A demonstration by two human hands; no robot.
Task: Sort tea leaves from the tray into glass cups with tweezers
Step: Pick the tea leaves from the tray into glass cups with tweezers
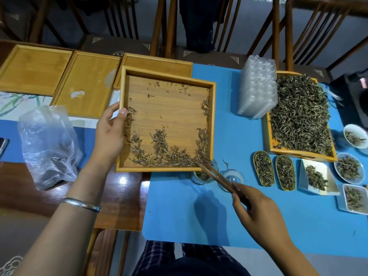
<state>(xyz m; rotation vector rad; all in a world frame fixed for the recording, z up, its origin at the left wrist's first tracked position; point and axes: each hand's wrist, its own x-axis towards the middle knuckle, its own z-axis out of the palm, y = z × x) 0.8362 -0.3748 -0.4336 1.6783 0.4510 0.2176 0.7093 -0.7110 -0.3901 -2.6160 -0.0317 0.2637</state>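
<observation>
My left hand point(110, 134) grips the left rim of a square bamboo tray point(212, 124), thumb over the edge, and holds it tilted toward me. Dry tea leaves point(169, 154) have gathered along its near edge and near right corner. My right hand point(256, 212) holds wooden tweezers point(217, 178), their tips at that corner among the leaves. Just under the corner stands a glass cup point(201, 176) with some leaves in it. A second glass cup point(233, 176) sits to its right, partly behind the tweezers.
A larger tray heaped with tea leaves point(298, 114) lies at the right beside a stack of clear plastic containers point(257, 90). Small dishes and scoops of leaves point(282, 172) line the right. Empty bamboo trays point(85, 84) and a plastic bag point(47, 144) lie left.
</observation>
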